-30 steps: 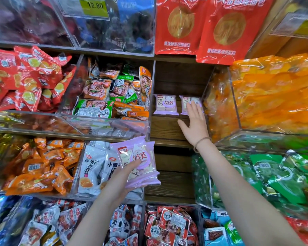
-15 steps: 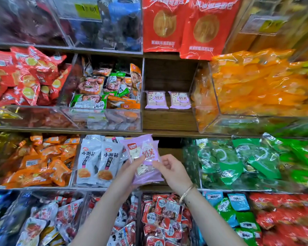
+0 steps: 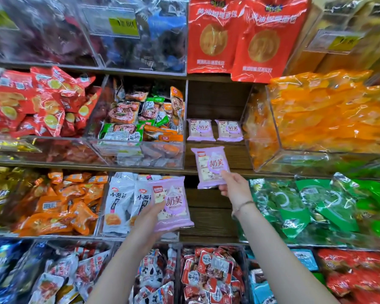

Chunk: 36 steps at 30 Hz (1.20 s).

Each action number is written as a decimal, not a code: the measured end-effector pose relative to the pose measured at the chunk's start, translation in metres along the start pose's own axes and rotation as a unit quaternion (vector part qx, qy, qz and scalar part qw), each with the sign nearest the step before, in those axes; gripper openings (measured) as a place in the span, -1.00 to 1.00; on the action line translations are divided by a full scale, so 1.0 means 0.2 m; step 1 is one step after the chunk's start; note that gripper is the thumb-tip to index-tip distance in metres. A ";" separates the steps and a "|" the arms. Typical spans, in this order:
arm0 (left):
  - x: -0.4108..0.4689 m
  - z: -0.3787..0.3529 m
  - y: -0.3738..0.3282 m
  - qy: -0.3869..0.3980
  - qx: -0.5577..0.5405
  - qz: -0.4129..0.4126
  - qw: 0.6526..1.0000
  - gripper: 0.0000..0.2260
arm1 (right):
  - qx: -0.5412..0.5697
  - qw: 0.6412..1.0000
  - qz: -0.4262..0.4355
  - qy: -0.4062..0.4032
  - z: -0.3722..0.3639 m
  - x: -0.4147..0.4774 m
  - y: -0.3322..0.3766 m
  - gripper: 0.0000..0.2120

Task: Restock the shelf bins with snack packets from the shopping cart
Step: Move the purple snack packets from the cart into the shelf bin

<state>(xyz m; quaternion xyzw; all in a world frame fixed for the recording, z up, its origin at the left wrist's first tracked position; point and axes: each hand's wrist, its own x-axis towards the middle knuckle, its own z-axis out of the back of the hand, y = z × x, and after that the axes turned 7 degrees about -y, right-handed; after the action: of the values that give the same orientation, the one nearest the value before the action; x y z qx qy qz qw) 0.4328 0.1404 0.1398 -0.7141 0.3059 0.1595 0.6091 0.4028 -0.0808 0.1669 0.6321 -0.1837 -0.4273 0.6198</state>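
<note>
The right hand [image 3: 235, 187] pinches a flat lilac plastic snack packet with a white printed panel [image 3: 212, 166] by its lower right corner, thumb on the face and fingers behind. It holds the packet upright in the air just before the front edge of the dark wooden shelf [image 3: 237, 156]. A thin bracelet [image 3: 242, 204] circles that wrist.

At the back edge of the same shelf two more lilac packets stand side by side, the left standing packet [image 3: 200, 130] and the right standing packet [image 3: 228, 130], close together against the back board. This stretch of shelf lies between a clear plastic bin of mixed green and orange packets [image 3: 140, 132] on its left and a clear plastic bin of orange packets [image 3: 316, 119] on its right.

The left hand [image 3: 150, 218] is lower, in front of the shelf below. It grips a lilac packet bundle [image 3: 173, 202] from the lower left, thumb across the face; how many packets it holds I cannot tell. Just behind the bundle stand white packets with black lettering [image 3: 121, 202].
</note>
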 end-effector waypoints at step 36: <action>0.05 -0.05 -0.06 -0.168 0.510 -0.472 0.699 -0.56 | -0.013 0.992 0.124 0.022 0.18 -0.10 -0.06 -0.86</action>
<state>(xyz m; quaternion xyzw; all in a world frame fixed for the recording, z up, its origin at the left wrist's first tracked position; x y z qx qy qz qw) 0.4466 0.1299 0.1462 -0.3059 -0.1446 -0.2120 0.9168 0.3600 -0.0863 0.1658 0.6057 -0.2416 -0.3350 0.6801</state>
